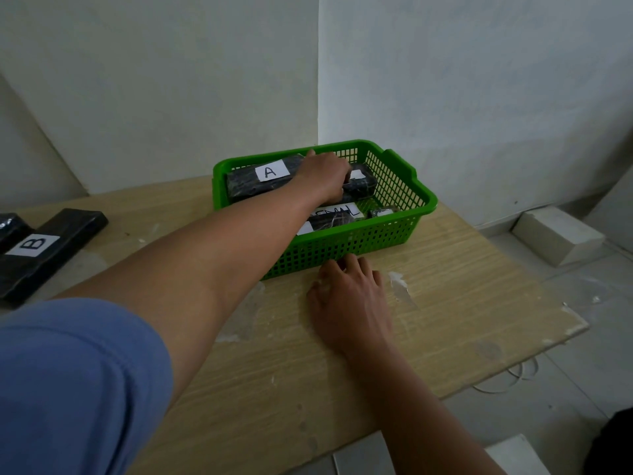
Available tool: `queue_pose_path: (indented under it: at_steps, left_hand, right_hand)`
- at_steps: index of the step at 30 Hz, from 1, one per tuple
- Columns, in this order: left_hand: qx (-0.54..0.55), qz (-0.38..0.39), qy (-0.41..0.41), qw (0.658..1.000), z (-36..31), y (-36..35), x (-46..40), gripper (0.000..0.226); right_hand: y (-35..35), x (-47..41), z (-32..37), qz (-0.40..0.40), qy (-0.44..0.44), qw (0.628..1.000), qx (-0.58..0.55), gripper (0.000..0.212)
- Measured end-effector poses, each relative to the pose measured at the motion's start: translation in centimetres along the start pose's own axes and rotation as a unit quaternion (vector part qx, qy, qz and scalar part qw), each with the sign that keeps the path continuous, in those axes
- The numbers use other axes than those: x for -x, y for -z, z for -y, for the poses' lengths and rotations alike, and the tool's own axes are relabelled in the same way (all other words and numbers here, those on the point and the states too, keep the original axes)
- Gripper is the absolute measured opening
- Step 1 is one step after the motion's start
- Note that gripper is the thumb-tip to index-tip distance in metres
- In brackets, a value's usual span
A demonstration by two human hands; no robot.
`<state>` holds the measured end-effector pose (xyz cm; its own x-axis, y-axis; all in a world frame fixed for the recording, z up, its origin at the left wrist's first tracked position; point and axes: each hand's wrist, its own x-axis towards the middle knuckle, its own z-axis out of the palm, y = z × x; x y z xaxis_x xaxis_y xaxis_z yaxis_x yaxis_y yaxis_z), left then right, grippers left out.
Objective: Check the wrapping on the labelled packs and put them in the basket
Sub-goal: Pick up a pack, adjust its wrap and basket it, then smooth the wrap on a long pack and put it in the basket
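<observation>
A green perforated plastic basket sits on a pale wood-grain tabletop, toward twelve o'clock from the person, close to the corner of two white walls. Inside it, along the far side, lies a long black film-wrapped pack with a white paper label marked "A". The left hand reaches over the near rim and lies on top of this pack at its three o'clock end, fingers curled over it; whether they truly clamp it or only rest there cannot be told. A second black wrapped pack with a handwritten white label lies nearer in the basket, its writing partly hidden by the forearm, and a small dark wrapped item lies just beside it at three o'clock.

The right hand lies flat on the tabletop at the basket's six o'clock side, fingers relaxed and spread, holding nothing, fingertips touching or almost touching the basket's near wall.

Well apart, at nine o'clock, a long black wrapped pack with a white label marked "B" lies on the tabletop, with another black wrapped pack just beside it at the frame edge. A blue sleeve fills the seven o'clock corner. A white block lies on the tiled floor at three o'clock.
</observation>
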<state>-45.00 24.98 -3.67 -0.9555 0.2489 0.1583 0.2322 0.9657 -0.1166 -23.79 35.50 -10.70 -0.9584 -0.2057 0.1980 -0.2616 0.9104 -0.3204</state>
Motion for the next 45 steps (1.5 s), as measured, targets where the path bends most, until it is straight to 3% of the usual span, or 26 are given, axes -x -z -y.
queue_pose_path:
  at_steps: [7,13,18,20,24,26,29,35,38,45]
  left_hand:
    - [0.057,-0.025,-0.018,0.998,0.3,1.7,1.8,0.044]
    - [0.206,-0.191,-0.022,0.959,3.7,6.1,8.3,0.025]
    - [0.273,-0.326,0.075,0.902,10.1,6.6,19.3,0.015]
    - [0.267,-0.304,0.136,0.904,12.5,5.3,24.7,0.013]
    - [0.259,-0.132,0.231,0.928,16.1,1.6,34.9,0.009]
    - [0.254,-0.092,0.272,0.923,17.0,-0.2,38.9,0.009]
    - [0.268,-0.106,0.273,0.918,17.3,-2.1,42.8,0.009]
    - [0.245,-0.083,0.209,0.943,18.4,-2.3,44.4,0.018]
    - [0.191,-0.061,0.252,0.947,21.1,-1.4,43.4,0.035]
    - [0.137,-0.004,0.386,0.912,29.2,-1.1,40.5,0.075]
  right_hand:
    - [0.3,0.1,0.2,0.014,-0.005,1.000,0.005,0.036]
    - [0.6,0.4,1.0,0.019,-0.022,1.000,0.007,0.035]
    - [0.8,1.0,1.9,0.015,-0.027,0.999,0.033,0.033]
    - [0.7,1.3,2.5,0.016,-0.035,0.998,0.044,0.033]
    - [-0.1,2.8,5.4,0.027,-0.091,0.994,0.048,0.035]
    - [-0.9,4.2,7.7,0.036,-0.106,0.992,0.053,0.038]
    - [-2.1,6.1,11.5,0.061,-0.095,0.992,0.052,0.038]
    - [-3.7,7.5,20.8,0.130,-0.027,0.991,0.028,0.043]
    - [-4.8,7.1,25.2,0.153,0.007,0.988,0.025,0.044]
    - [-7.9,5.1,31.4,0.148,0.058,0.987,0.005,0.041]
